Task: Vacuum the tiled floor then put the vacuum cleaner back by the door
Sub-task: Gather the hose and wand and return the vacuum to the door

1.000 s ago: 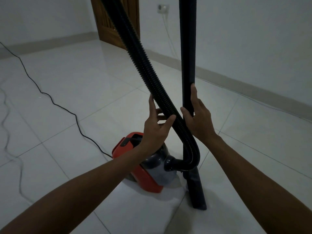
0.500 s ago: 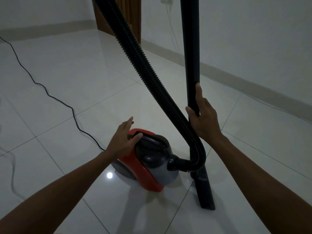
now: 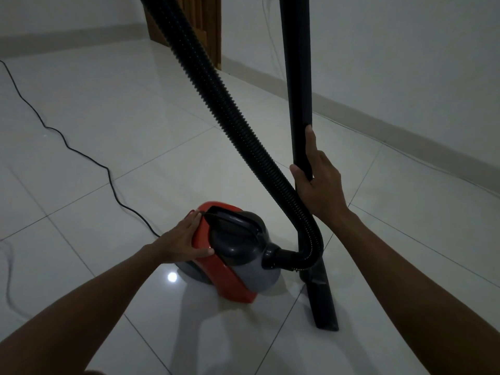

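Observation:
A red and grey canister vacuum cleaner (image 3: 238,266) sits on the white tiled floor (image 3: 130,125) in front of me. Its black ribbed hose (image 3: 230,115) curves up from the canister's front and out of the top of the view. The black wand (image 3: 297,77) stands upright, its nozzle (image 3: 323,301) on the floor to the right of the canister. My right hand (image 3: 316,180) grips the wand at mid height. My left hand (image 3: 181,239) rests flat, fingers straight, on the red top of the canister beside its dark handle.
The black power cord (image 3: 81,155) snakes over the tiles from the far left to the canister's back. A wooden door (image 3: 208,23) stands at the far corner. A thin wire (image 3: 270,44) hangs down the white wall on the right, above a grey skirting (image 3: 405,136).
My left hand let go of the hose, dropped down and settled on top of the canister. My right hand kept its hold on the wand.

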